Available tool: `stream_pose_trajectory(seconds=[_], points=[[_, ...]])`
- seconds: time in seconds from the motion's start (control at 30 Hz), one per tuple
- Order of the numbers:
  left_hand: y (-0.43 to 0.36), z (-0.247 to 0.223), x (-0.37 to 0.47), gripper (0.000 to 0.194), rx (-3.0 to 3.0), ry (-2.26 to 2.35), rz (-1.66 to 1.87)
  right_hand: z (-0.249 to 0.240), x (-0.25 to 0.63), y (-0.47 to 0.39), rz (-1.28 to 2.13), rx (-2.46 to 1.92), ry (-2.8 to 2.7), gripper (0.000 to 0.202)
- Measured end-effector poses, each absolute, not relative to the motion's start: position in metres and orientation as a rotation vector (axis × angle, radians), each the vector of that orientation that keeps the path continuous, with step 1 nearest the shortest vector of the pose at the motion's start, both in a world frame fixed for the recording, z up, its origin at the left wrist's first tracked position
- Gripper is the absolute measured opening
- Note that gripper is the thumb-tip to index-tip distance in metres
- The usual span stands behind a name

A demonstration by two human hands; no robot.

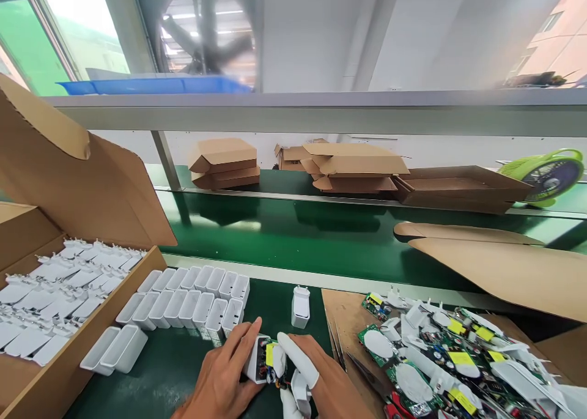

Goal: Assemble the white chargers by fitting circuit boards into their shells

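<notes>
My left hand [224, 373] is closed around a white plastic housing [252, 365] at the front of the bench. Its open end faces right, against a small circuit board [271, 359] with a yellow-taped part. My right hand [328, 376], with white covers on some fingers, grips that board and a white plastic piece [300, 387] attached to it. Whether the board sits partly inside the housing, I cannot tell. Just beyond my hands, a single white case [301, 307] stands on the green mat. Rows of open white housings [177, 306] lie to the left.
A carton [132, 296] of white plastic parts stands at left. Circuit board assemblies [426, 364] are heaped at right, beside tweezers [338, 345] and red-handled pliers [397, 404]. Behind are a green belt [284, 235], flat cardboard boxes [353, 165] and a green fan [545, 174].
</notes>
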State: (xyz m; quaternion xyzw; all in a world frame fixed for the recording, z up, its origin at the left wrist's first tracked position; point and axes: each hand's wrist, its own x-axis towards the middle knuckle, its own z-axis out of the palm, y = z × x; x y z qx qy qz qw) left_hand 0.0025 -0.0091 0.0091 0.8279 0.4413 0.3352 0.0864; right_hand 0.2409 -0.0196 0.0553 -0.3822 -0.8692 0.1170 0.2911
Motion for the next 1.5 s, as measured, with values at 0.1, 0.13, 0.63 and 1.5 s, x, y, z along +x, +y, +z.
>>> stream_pose_trajectory(seconds=[0.1, 0.13, 0.63, 1.5], points=[[-0.009, 0.009, 0.002, 0.067, 2.489, 1.298, 1.012, 0.051, 0.242, -0.02, 0.307, -1.055, -2.361, 0.085], [-0.009, 0.01, 0.002, 0.066, 2.498, 1.299, 1.006, 0.05, 0.242, -0.02, 0.309, -1.061, -2.37, 0.086], [-0.009, 0.009, 0.003, 0.06, 2.535, 1.285, 0.979, 0.059, 0.235, -0.021, 0.4, -1.074, -2.397, 0.083], [-0.014, 0.011, 0.007, 0.049, 2.456, 1.331, 0.982, 0.071, 0.237, -0.023, 0.533, -1.084, -2.349, 0.079]])
